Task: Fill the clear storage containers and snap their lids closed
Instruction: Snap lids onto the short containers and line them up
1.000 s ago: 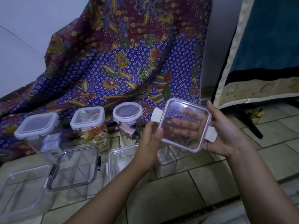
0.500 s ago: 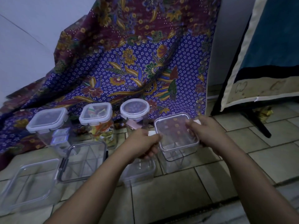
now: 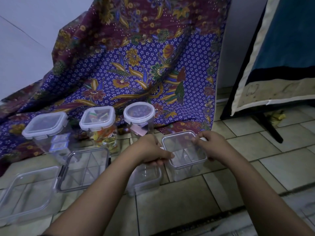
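A clear square lid (image 3: 180, 147) lies flat on top of a clear square container (image 3: 187, 169) standing on the tiled floor. My left hand (image 3: 151, 150) grips the lid's left edge at its white latch. My right hand (image 3: 211, 143) presses on the lid's right edge, over the right latch. Whether the latches are snapped down is hidden by my fingers. The container looks empty. A second clear open container (image 3: 144, 179) sits just left of it, partly under my left wrist.
Three lidded containers stand in a row behind: a square one (image 3: 46, 128) with small packets, one with colourful sweets (image 3: 100, 126), a round-lidded one (image 3: 139, 114). A divided open box (image 3: 85, 169) and a flat clear tray (image 3: 25, 195) lie at left. Patterned cloth (image 3: 136, 65) hangs behind.
The lid was held tilted up in both hands, then brought down flat onto the container. Both hands now sit at its side edges.
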